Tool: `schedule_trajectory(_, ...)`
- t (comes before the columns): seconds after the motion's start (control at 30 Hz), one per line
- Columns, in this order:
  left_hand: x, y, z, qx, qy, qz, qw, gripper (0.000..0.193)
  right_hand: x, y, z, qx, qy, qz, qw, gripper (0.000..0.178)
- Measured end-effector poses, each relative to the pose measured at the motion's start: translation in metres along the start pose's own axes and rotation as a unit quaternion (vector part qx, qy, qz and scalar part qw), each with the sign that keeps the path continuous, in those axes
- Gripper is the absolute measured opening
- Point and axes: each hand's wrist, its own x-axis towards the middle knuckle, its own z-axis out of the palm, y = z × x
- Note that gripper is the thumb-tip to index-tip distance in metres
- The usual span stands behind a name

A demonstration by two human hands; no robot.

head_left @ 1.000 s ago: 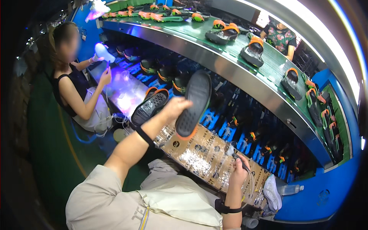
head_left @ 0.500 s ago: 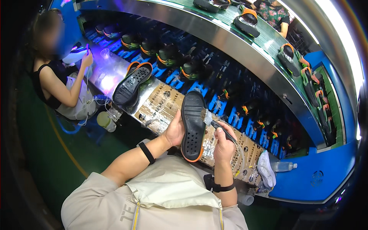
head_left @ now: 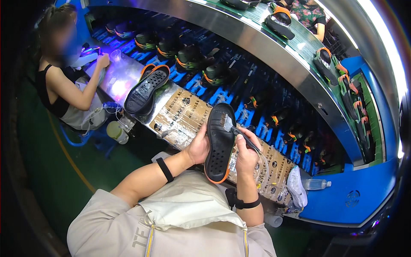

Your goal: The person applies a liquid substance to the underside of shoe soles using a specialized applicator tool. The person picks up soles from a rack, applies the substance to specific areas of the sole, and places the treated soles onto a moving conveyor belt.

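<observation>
My left hand (head_left: 198, 145) is closed on the left edge of a black shoe sole (head_left: 217, 147) with an orange rim at its near end. The sole stands almost upright in front of me, its holed near half facing me. In my right hand (head_left: 247, 155) is a dark-handled brush (head_left: 247, 141) with a thin clear tube trailing from it. Its pale bristles press on the sole's upper half, where the surface looks wet. Beyond my left hand, a pair of black soles with orange rims (head_left: 144, 92) leans together on the bench.
Cardboard and clear tape cover the bench (head_left: 174, 118). Behind it, dark uppers (head_left: 188, 60) sit along blue holders (head_left: 197, 88). A curved conveyor (head_left: 252, 19) carries shoes above. At right are a white shoe (head_left: 296, 188) and clear bottle (head_left: 317, 184); at left sits a co-worker (head_left: 70, 92).
The brush has moved left from the sole's right edge onto its upper face. My left hand and the sole have shifted slightly to the right.
</observation>
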Motion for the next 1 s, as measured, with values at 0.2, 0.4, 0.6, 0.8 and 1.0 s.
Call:
schedule_trajectory(0.2, -0.005, -0.001, 0.003, 0.001, 0.009, 0.002, 1.0, 0.092, 0.004, 0.0, 0.011, -0.05, 0.01, -0.012, 0.999, 0.022)
schedule_trajectory(0.4, -0.004, -0.003, 0.006, 0.019, 0.024, 0.031, 0.999, 0.081, 0.004, 0.005, 0.022, -0.082, 0.026, -0.068, 0.994, 0.022)
schedule_trajectory(0.6, 0.012, 0.005, -0.004, 0.1, 0.039, 0.115, 0.987, 0.074, -0.014, -0.015, 0.01, -0.244, -0.101, -0.143, 0.954, 0.024)
schedule_trajectory(0.8, 0.016, 0.024, -0.024, 0.059, -0.111, 0.05, 0.991, 0.087, -0.01, -0.07, -0.039, -0.329, -0.342, -0.035, 0.88, 0.023)
schedule_trajectory(1.0, -0.003, -0.004, 0.015, 0.122, 0.023, 0.072, 0.99, 0.08, 0.01, -0.03, 0.004, -0.13, -0.018, -0.122, 0.984, 0.026)
